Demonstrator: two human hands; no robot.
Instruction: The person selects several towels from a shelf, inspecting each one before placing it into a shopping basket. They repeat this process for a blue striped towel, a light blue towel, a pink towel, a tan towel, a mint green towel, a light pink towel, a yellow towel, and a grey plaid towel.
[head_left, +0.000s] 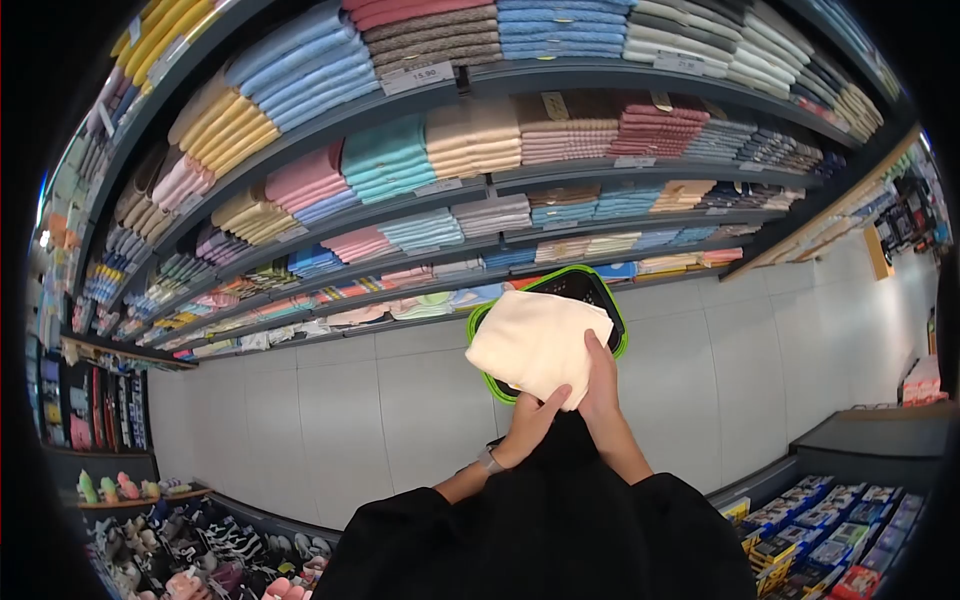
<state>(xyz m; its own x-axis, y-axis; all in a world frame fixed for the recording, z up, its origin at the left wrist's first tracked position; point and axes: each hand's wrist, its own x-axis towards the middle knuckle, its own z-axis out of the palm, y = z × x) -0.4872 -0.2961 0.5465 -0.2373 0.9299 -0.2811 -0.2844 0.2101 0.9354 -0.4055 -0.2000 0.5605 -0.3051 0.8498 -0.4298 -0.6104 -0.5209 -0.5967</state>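
Note:
A folded cream towel (535, 340) is held out in front of me between both hands. My left hand (535, 422) grips its near edge, thumb on top and the other fingers hidden underneath. On the right-hand edge, my right hand (600, 375) is closed with its thumb over the cloth. Below the towel, a black shopping basket with a bright green rim (622, 335) shows around the sides; the towel covers most of its opening.
Shelves of folded towels (385, 155) in many colours rise ahead, with price tags (418, 78) along the edges. Grey floor tiles (330, 420) run across the aisle. Slippers (215, 550) are piled behind at left, and boxed goods (835, 535) stand in a display at right.

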